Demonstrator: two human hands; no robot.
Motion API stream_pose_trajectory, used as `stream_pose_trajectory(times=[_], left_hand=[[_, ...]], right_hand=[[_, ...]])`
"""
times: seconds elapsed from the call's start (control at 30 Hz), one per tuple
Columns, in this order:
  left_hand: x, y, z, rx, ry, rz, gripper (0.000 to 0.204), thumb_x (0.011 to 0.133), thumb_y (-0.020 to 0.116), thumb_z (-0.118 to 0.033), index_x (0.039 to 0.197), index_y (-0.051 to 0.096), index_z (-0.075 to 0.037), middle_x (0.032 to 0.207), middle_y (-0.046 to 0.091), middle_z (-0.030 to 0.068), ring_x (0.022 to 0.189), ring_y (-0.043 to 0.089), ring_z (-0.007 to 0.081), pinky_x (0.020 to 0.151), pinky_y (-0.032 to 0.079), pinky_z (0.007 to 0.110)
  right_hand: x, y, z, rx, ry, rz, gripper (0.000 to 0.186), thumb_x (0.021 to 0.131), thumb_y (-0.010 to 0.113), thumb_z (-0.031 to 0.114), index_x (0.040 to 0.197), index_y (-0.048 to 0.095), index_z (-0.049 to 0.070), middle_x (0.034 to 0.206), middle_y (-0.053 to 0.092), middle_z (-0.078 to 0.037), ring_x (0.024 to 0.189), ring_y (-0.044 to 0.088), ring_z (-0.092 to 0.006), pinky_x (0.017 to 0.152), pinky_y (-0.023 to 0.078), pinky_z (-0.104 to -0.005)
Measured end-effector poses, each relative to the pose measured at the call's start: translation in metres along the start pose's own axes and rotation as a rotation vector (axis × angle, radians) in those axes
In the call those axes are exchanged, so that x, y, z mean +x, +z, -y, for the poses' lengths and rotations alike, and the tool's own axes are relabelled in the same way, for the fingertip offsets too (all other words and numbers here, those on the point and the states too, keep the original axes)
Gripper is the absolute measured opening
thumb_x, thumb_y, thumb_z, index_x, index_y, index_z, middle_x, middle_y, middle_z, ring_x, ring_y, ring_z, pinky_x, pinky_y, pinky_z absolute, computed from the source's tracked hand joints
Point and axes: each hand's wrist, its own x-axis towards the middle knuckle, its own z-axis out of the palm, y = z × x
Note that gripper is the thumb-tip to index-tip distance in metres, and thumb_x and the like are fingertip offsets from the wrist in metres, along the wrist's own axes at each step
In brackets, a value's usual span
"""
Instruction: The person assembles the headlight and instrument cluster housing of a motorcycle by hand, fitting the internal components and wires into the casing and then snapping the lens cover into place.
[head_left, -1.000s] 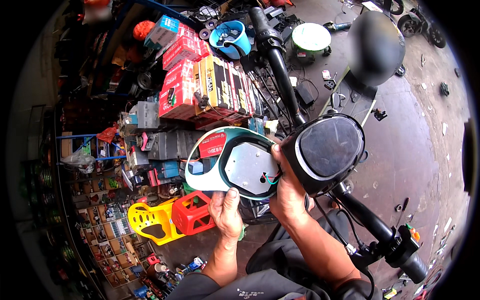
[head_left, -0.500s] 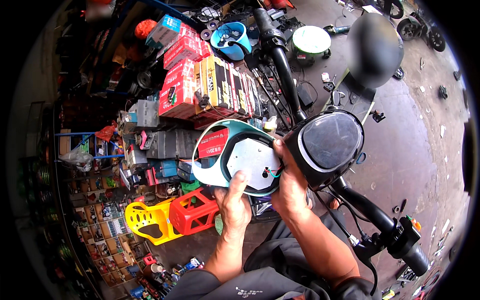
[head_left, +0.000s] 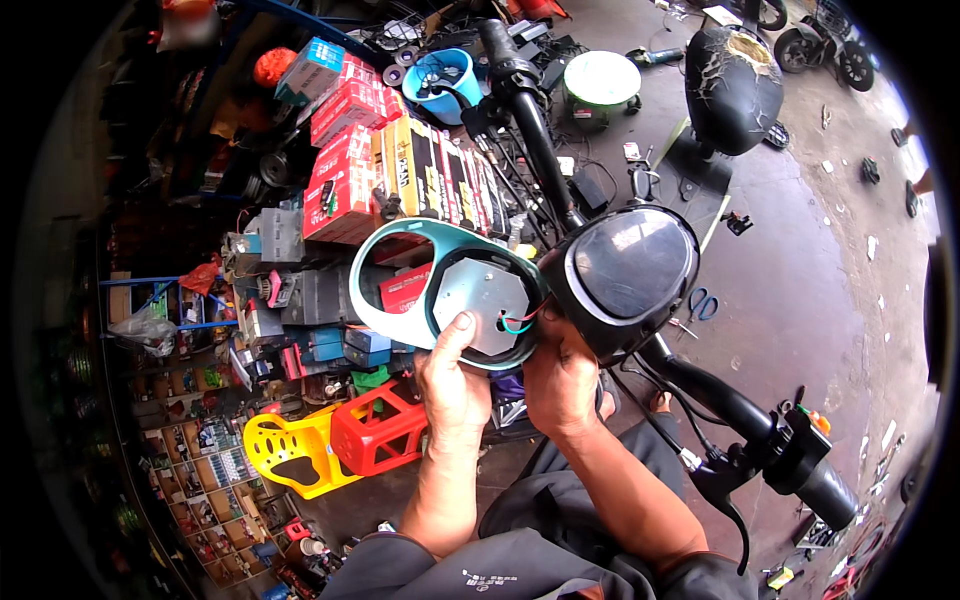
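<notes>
A pale turquoise headlight housing (head_left: 385, 322) with a large round opening hangs in front of me. A silvery metal plate (head_left: 470, 298) sits inside its black-rimmed ring. My left hand (head_left: 455, 385) grips the housing's near edge, thumb on top, the other fingers hidden beneath. Thin red and green wires (head_left: 518, 326) come out of a hole in the plate. They run to the fingers of my right hand (head_left: 563, 385), which is closed on them beside the housing; its fingertips are partly hidden. Just right of that hand is the black display unit (head_left: 625, 270) on the handlebar.
The black handlebar (head_left: 545, 135) crosses the view, its brake lever and grip (head_left: 822, 500) at lower right. Stacked battery boxes (head_left: 345, 185) stand at left, above red (head_left: 380, 432) and yellow (head_left: 285, 450) plastic frames. A black torn seat (head_left: 735, 95) is at upper right; blue-handled scissors (head_left: 703, 303) lie on the floor.
My right hand has let go of the housing's rim and moved to the wires, its fingers now curled. The housing has shifted slightly left and up, still in my left hand.
</notes>
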Motion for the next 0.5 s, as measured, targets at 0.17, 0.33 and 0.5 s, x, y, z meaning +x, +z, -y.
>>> stream_pose_trajectory(times=[0.17, 0.33, 0.5], left_hand=[[-0.001, -0.006, 0.003, 0.077, 0.041, -0.018, 0.042, 0.087, 0.066, -0.008, 0.127, 0.057, 0.001, 0.120, 0.065, 0.0113, 0.111, 0.062, 0.0241, 0.101, 0.047, 0.040], [-0.002, -0.007, 0.002, 0.082, 0.063, -0.014, 0.041, 0.087, 0.066, -0.008, 0.127, 0.058, 0.000, 0.120, 0.065, 0.0108, 0.110, 0.063, 0.0230, 0.100, 0.048, 0.040], [-0.002, -0.010, 0.000, 0.110, 0.044, 0.029, 0.039, 0.087, 0.067, -0.008, 0.124, 0.060, 0.001, 0.117, 0.065, 0.0094, 0.108, 0.061, 0.0201, 0.098, 0.046, 0.034]], right_hand=[[-0.004, -0.034, -0.014, -0.538, -0.206, 0.077, 0.020, 0.095, 0.058, 0.003, 0.114, 0.063, 0.004, 0.109, 0.062, -0.001, 0.106, 0.055, -0.0143, 0.097, 0.041, -0.0304], [-0.002, 0.000, 0.003, -0.009, 0.022, -0.002, 0.018, 0.097, 0.058, 0.006, 0.114, 0.063, 0.004, 0.111, 0.061, -0.001, 0.106, 0.054, -0.0129, 0.097, 0.040, -0.0293], [-0.001, 0.010, 0.003, -0.163, -0.009, -0.066, 0.024, 0.098, 0.059, 0.016, 0.118, 0.061, 0.005, 0.116, 0.060, -0.002, 0.108, 0.053, -0.0128, 0.099, 0.039, -0.0315]])
